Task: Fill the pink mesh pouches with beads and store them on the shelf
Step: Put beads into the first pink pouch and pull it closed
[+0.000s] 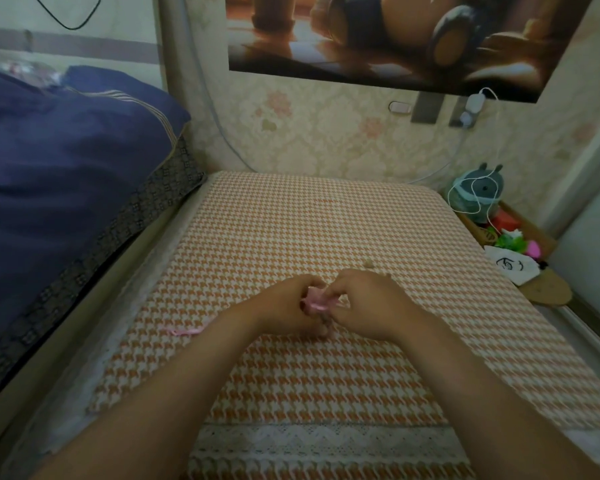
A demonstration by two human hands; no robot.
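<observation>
Left hand and right hand both pinch a small crumpled pink mesh pouch above the orange houndstooth-cloth table; satin pink ribbon trails toward its left edge.

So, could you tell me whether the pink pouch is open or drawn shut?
Cannot tell: the pink pouch is bunched between the left hand and right hand, which hide its mouth.

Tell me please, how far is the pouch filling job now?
Nothing looks finished: no filled pouch shows. In hand: the left hand and right hand pinch one pink pouch over the checked cloth. Left: a pink ribbon piece waits; the beads and shelf are unseen.
</observation>
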